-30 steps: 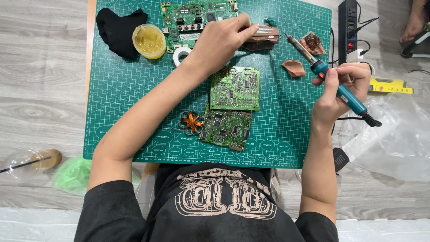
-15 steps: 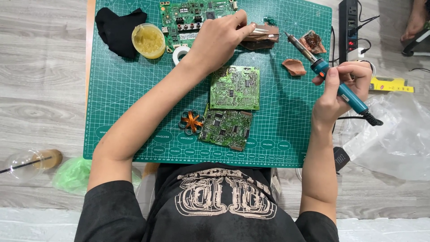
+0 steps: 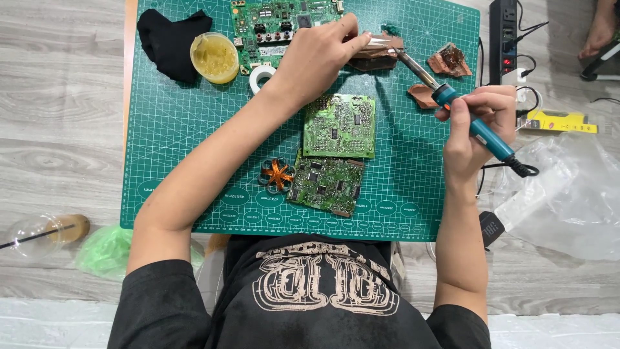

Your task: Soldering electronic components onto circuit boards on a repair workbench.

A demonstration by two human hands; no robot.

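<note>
My right hand (image 3: pixel 475 123) grips a teal-handled soldering iron (image 3: pixel 466 116), its metal tip slanting up-left to a brown copper-coloured piece (image 3: pixel 378 55) near the top of the green cutting mat (image 3: pixel 194 142). That piece is pinched by the fingers of my left hand (image 3: pixel 320 55). Below my left hand lie two green circuit boards: a lighter one (image 3: pixel 339 126) and a darker one (image 3: pixel 326 184). A small orange-and-blue coil part (image 3: pixel 278 174) sits left of the darker board.
A larger circuit board (image 3: pixel 274 19), a white tape roll (image 3: pixel 261 77), a yellow tub (image 3: pixel 214 57) and black cloth (image 3: pixel 169 40) lie along the mat's top. Brown scraps (image 3: pixel 450 61) rest at the right. A power strip (image 3: pixel 504 35), yellow tool (image 3: pixel 558 121) and clear plastic bag (image 3: pixel 568 194) lie on the floor.
The soldering iron's tip has swung left to the brown piece under my left hand. My left hand has hardly moved.
</note>
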